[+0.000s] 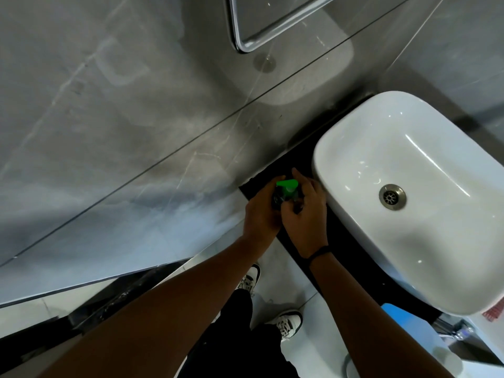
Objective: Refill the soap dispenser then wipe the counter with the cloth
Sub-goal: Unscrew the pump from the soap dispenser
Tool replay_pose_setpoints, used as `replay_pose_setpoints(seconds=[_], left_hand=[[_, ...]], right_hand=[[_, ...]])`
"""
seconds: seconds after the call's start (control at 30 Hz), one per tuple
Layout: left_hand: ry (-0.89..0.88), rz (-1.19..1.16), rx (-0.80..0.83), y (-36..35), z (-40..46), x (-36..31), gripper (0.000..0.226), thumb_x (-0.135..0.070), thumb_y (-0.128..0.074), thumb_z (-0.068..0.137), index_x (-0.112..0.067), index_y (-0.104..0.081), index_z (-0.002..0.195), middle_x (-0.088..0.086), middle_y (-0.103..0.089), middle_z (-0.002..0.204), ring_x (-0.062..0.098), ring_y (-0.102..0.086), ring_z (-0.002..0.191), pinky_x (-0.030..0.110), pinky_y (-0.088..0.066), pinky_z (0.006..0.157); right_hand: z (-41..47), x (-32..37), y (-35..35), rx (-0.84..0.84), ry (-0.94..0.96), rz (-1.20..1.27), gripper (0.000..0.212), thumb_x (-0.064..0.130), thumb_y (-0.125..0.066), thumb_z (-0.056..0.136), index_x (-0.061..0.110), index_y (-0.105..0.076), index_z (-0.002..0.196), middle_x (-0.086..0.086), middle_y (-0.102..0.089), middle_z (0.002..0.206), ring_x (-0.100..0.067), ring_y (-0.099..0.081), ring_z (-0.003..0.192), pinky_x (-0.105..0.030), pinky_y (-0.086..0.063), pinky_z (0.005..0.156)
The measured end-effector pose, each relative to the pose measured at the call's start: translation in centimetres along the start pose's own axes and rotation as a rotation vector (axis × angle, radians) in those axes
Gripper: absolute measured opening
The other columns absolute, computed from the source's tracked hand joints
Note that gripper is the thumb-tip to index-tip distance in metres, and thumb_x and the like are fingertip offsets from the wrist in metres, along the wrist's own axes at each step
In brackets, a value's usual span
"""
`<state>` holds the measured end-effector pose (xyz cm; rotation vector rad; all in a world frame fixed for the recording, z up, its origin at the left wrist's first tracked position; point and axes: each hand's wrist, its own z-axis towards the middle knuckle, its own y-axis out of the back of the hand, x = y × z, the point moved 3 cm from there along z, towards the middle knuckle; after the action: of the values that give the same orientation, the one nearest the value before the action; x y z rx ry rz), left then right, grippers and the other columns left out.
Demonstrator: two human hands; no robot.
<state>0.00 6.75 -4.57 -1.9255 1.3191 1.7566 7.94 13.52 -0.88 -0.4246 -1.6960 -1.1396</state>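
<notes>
In the head view, both hands meet around a small dark soap dispenser with a bright green plastic pump head (286, 190), which stands on the narrow black surface (339, 249) in the corner beside the grey marble wall (109, 132). The left hand (260, 214) has its fingers curled round the left side of the dispenser body and holds it. The right hand (304, 214) covers the right side of the dispenser; its fingers bend round the neck just below the green pump head, with the index finger reaching past the pump toward the wall. The body of the dispenser is mostly hidden between the two hands, so I cannot tell if the pump is screwed on or loose. A thin black band (319, 251) goes round the right wrist.

Just to the right of the right hand, almost touching its knuckles, sits the white oval ceramic basin (409, 165) with a round metal drain (392, 197) in its bottom. Beyond the hands, up on the wall, there is the rounded corner of a chrome-framed mirror (245, 42). Below the right forearm, near the front edge of the basin, lies a light blue object (403, 320), blurred, and I cannot tell what it is. Under both arms the pale tiled floor (286, 274) shows, with two white laced sneakers (289, 324) and black trousers.
</notes>
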Motion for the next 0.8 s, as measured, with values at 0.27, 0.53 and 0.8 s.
replay_pose_setpoints(seconds=[0.27, 0.53, 0.8], left_hand=[[0.022, -0.058, 0.006, 0.1, 0.3, 0.4, 0.051, -0.047, -0.058, 0.093, -0.037, -0.062, 0.142, -0.017, -0.075, 0.123, -0.001, -0.07, 0.113, 0.028, -0.059, 0.099], [0.101, -0.108, 0.021, -0.2, 0.4, 0.8, 0.083, -0.074, -0.049, 0.081, -0.031, -0.057, 0.152, -0.001, -0.073, 0.137, 0.017, -0.07, 0.126, 0.044, -0.059, 0.109], [0.023, -0.026, 0.02, -0.5, 0.7, 1.8, 0.055, -0.035, -0.069, 0.104, -0.026, -0.053, 0.156, 0.003, -0.071, 0.141, 0.02, -0.07, 0.128, 0.043, -0.059, 0.109]], right_hand=[[0.1, 0.3, -0.2, -0.08, 0.02, -0.013, 0.033, 0.006, -0.066, 0.08, 0.009, -0.068, 0.112, 0.003, -0.065, 0.116, -0.024, -0.059, 0.111, -0.049, -0.054, 0.097], [-0.3, -0.5, -0.1, -0.166, -0.059, 0.086, 0.032, 0.013, -0.079, 0.086, 0.021, -0.056, 0.107, -0.003, -0.064, 0.11, -0.021, -0.064, 0.102, -0.026, -0.056, 0.089], [-0.8, -0.5, -0.2, -0.181, -0.107, 0.15, 0.041, 0.01, -0.077, 0.088, 0.017, -0.059, 0.124, -0.005, -0.061, 0.128, -0.025, -0.06, 0.123, -0.045, -0.056, 0.1]])
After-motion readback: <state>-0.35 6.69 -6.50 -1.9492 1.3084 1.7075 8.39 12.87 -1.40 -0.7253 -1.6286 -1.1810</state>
